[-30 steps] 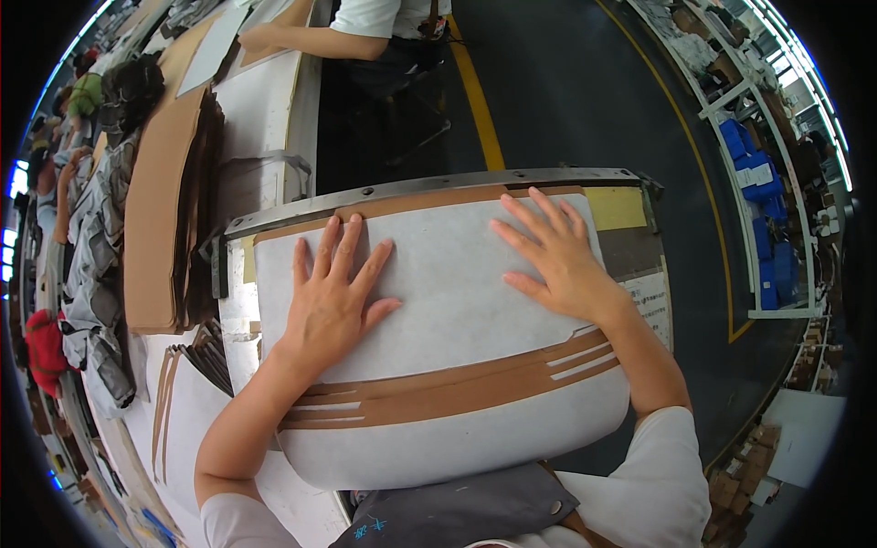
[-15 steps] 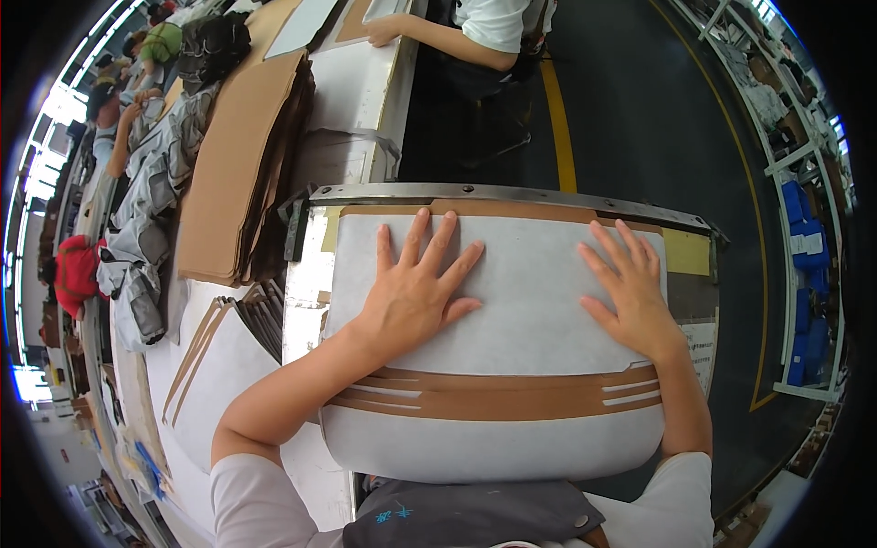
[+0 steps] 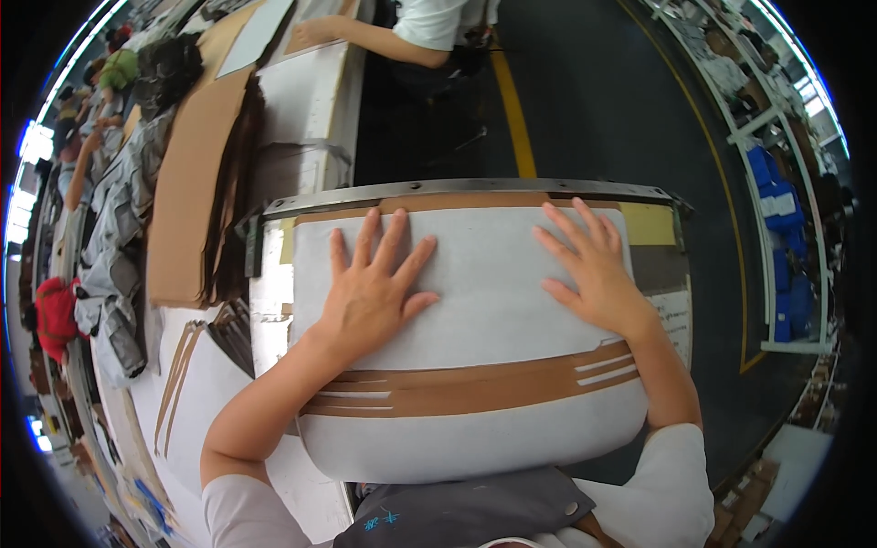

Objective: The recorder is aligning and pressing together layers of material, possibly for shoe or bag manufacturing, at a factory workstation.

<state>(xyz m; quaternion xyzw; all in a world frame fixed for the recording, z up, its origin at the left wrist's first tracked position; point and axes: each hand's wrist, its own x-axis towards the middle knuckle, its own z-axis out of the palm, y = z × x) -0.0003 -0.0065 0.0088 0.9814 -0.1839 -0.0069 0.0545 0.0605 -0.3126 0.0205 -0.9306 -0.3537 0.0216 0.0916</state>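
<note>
A broad white sheet (image 3: 484,274) with rounded corners lies across the work table before me, over a brown sheet-like piece (image 3: 484,385) that shows at its far edge and as a slotted band nearer me. My left hand (image 3: 370,297) rests flat on the left part of the white sheet, fingers spread toward the far edge. On the right part, my right hand (image 3: 594,279) lies palm down with its fingers apart. Neither hand grips anything. Another white section (image 3: 475,443) curves down past the near table edge toward my apron. What lies under the palms is hidden.
A metal bar (image 3: 365,194) runs along the table's far edge. At left stand a stack of brown sheets (image 3: 187,201) and white pieces with brown edges (image 3: 206,393). A co-worker's arm (image 3: 388,41) reaches over the far bench. Blue bins (image 3: 781,205) sit on the right-hand rack.
The whole view has shifted, so the table and surroundings appear farther left. Both hands keep about the same places, flat on the white sheet.
</note>
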